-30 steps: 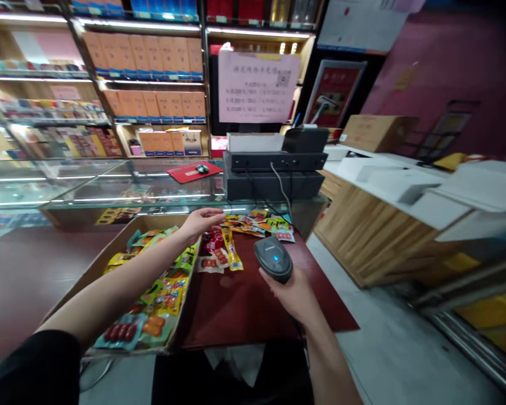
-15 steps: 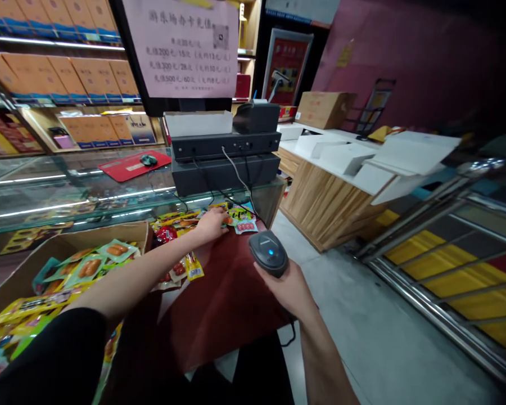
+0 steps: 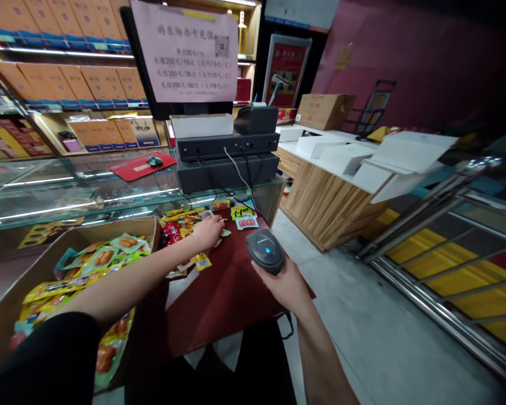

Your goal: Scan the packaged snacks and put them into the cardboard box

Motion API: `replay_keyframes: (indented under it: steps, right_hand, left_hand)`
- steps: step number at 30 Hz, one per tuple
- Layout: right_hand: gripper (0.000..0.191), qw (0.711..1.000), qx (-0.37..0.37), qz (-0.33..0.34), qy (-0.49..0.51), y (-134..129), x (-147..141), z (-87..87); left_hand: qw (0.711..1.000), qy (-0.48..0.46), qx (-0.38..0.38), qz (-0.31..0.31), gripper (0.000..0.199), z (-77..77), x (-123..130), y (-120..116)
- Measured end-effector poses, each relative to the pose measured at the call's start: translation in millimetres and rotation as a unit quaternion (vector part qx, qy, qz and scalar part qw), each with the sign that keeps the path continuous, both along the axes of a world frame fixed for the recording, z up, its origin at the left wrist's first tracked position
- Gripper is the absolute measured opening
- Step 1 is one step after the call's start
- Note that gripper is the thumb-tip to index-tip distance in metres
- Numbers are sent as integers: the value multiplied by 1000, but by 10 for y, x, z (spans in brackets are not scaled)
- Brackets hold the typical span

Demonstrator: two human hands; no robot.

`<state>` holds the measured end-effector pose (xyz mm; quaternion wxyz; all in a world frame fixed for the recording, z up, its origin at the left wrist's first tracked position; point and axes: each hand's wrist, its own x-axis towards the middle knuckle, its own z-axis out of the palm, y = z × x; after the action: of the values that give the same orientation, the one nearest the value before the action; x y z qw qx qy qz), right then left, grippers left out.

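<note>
My right hand [image 3: 284, 284] is wrapped round a dark grey barcode scanner [image 3: 265, 251] with a lit blue light, above the edge of a dark red tabletop [image 3: 223, 298]. At the far side of that surface, my left hand [image 3: 208, 232] is closed on a small snack packet [image 3: 225, 232], whose pale edge shows past the fingers. Several yellow and red snack packets [image 3: 172, 232] lie beside and behind this hand. To its right are a green-yellow packet [image 3: 242, 212] and a clear packet of small pink sausages [image 3: 247, 223].
An open cardboard box [image 3: 149, 228] of packaged snacks stands at the left. Behind is a glass counter [image 3: 88, 197] with a red mouse pad [image 3: 129, 170] and a black till unit [image 3: 227, 163] trailing cables. A wooden counter [image 3: 320, 197] and metal railing [image 3: 438, 292] stand at the right.
My left hand has drawn slightly nearer and to the left, away from the green-yellow packet, with a packet in its fingers. The scanner stays in my right hand, and the view has shifted a little.
</note>
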<state>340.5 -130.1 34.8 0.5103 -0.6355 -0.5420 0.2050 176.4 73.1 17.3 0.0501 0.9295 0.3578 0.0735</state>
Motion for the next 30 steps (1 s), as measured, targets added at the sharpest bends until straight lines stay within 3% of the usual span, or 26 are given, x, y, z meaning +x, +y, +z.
replay_keyframes:
  steps: [4,7,10,12,15,17,20,30]
  right_hand:
    - [32,999,-4,35,-2,-65,-205,54]
    - [30,998,-12,61,-2,-92,-385,51]
    - [32,997,9,76,4,-92,-568,21]
    - [34,997,10,82,1,-87,-678,15]
    - [35,996,-12,88,-15,-89,-806,43]
    - [36,995,-27,89,-27,-96,-866,69]
    - [36,995,-32,92,-36,-99,-934,89]
    - [38,992,-9,119,-33,-77,-1079,106]
  left_hand:
    - [989,-107,-85,61,24,49,-462,-179]
    - [943,-234,-187,146,21,104,-773,-275]
    - [837,-380,-329,218,29,173,-989,-380]
    - [758,-458,-403,229,35,215,-1074,-450]
    - [666,-547,-454,225,38,247,-1143,-521]
    - [626,-594,-458,213,38,245,-1176,-538]
    - [605,-619,-465,186,37,228,-1233,-542]
    - [599,-609,-487,180,32,276,-1307,-546]
